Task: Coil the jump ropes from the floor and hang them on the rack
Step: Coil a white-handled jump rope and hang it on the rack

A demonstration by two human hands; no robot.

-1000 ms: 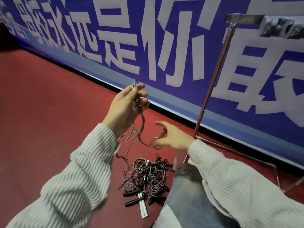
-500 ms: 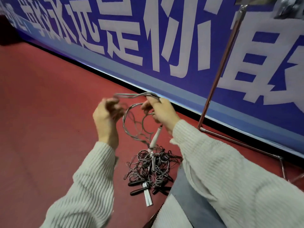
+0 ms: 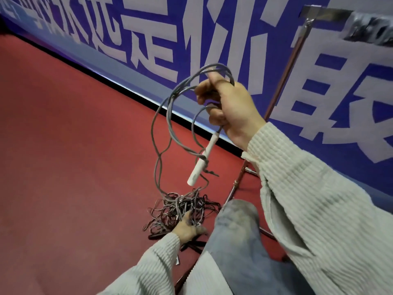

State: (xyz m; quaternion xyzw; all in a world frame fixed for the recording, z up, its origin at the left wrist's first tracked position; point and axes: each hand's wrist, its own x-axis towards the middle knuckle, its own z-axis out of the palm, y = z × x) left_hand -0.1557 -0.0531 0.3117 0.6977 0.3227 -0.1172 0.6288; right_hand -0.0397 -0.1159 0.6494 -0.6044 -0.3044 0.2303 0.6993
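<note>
My right hand [image 3: 231, 109] is raised in front of the blue banner and grips several loops of a grey jump rope [image 3: 161, 116]. A white handle [image 3: 202, 160] dangles below that hand. The rope's free end runs down into a tangled pile of ropes [image 3: 182, 207] on the red floor. My left hand [image 3: 188, 227] reaches down into the pile, its fingers buried among the cords; what it holds is hidden. The metal rack's upright pole [image 3: 285, 79] rises right of my right hand, its top bar [image 3: 327, 13] at the upper right.
A blue banner with large white characters [image 3: 212, 39] runs along the wall behind. The rack's base bars [image 3: 251, 171] lie on the red floor [image 3: 74, 156] near my knee in blue jeans [image 3: 236, 226]. Dark handles stick out under the pile.
My right hand has taken all the loops and lifted them higher. My left hand has let go of the coil and dropped down into the pile on the floor.
</note>
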